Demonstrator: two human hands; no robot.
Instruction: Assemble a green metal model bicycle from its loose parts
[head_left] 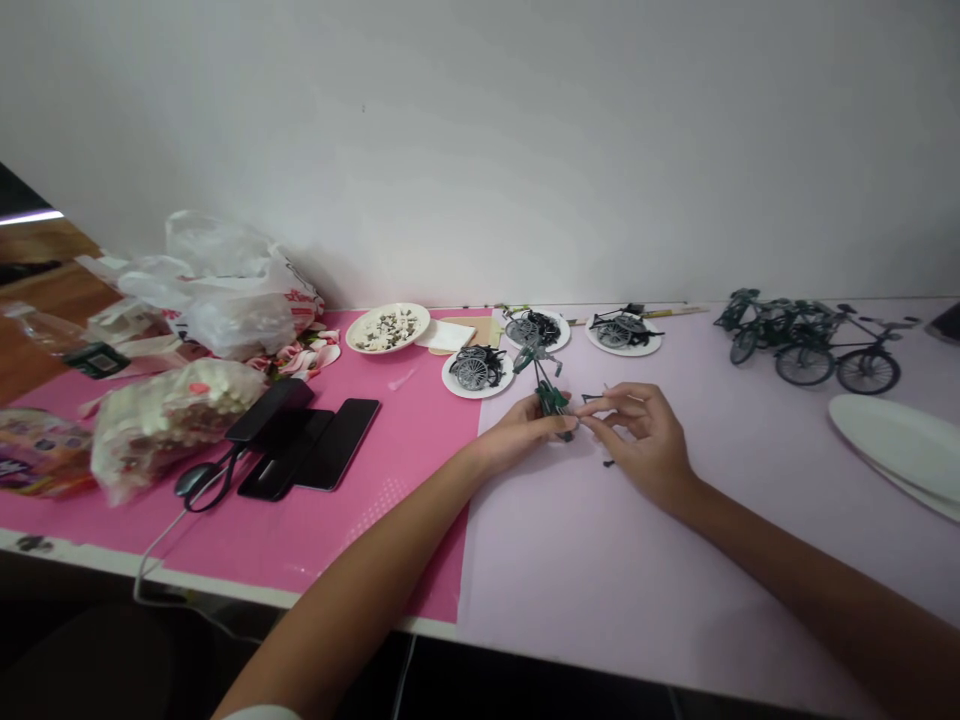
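Green bicycle frame point(546, 385), small and thin, pinched between both hands point(581, 435).

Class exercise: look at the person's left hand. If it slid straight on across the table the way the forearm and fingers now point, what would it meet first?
The left hand points up-right toward the right hand. It already pinches the green bicycle frame, so the right hand's fingertips likely come first; depth is hard to judge.
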